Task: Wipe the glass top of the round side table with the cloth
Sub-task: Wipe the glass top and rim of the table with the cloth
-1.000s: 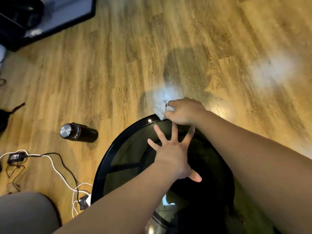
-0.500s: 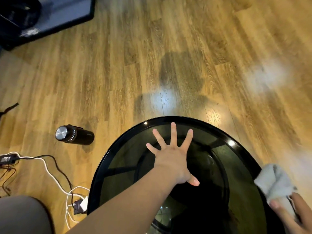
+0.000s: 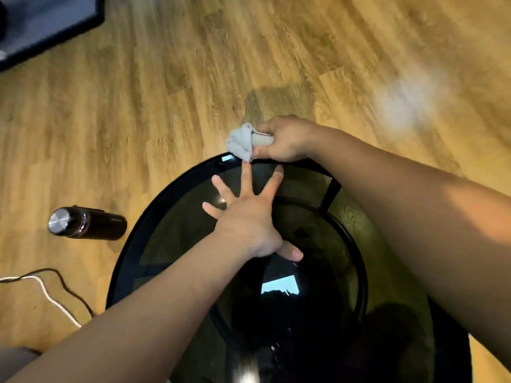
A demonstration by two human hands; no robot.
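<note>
The round side table [image 3: 132,244] has a dark glass top in a black rim and fills the lower middle of the view. My left hand [image 3: 246,217] lies flat on the glass with its fingers spread, holding nothing. My right hand [image 3: 284,139] is at the table's far edge, closed around a bunched grey cloth [image 3: 239,142]. The cloth sticks out to the left of the fist and touches the rim. My right forearm crosses over the right side of the glass and hides it.
A dark cylindrical flask [image 3: 85,223] with a silver cap lies on the wooden floor left of the table. White and black cables [image 3: 49,294] trail on the floor at the lower left. A dark mat [image 3: 41,26] sits at the upper left.
My right hand has swung with the cloth from the near right rim back to the far edge of the table. My left hand has stayed spread on the glass.
</note>
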